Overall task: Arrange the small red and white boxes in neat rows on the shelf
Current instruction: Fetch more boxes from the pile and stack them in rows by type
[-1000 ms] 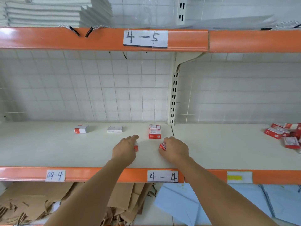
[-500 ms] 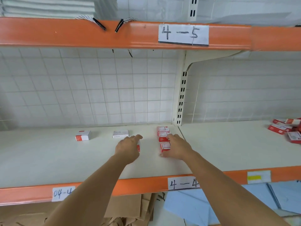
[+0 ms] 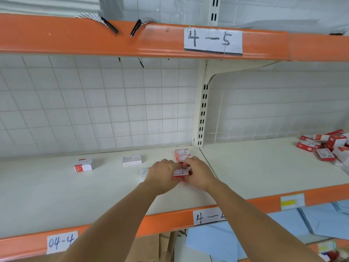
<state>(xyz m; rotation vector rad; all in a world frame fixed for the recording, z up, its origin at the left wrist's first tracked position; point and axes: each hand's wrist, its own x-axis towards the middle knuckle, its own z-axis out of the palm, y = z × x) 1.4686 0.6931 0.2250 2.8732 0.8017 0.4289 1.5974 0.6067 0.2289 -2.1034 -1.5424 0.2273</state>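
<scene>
On the cream shelf (image 3: pixel 47 195) my left hand (image 3: pixel 162 175) and my right hand (image 3: pixel 201 173) meet over one small red and white box (image 3: pixel 180 172), each pinching a side of it. Just behind it, two more red and white boxes (image 3: pixel 182 154) lie one behind the other near the upright post. A whitish box (image 3: pixel 144 172) peeks out to the left of my left hand, mostly hidden by it. Further left lie a white box (image 3: pixel 131 160) and a red and white box (image 3: pixel 83 164), each alone.
A loose pile of red and white boxes (image 3: pixel 324 146) lies on the right bay of the shelf. The slotted upright post (image 3: pixel 203 114) divides the bays. An orange beam labelled 4-5 (image 3: pixel 94 38) runs overhead. Brown paper and blue sheets lie on the level below.
My hands have come together. The left hand moved right to the box the right hand holds, leaving a whitish box beside it. The view has moved closer and tilted.
</scene>
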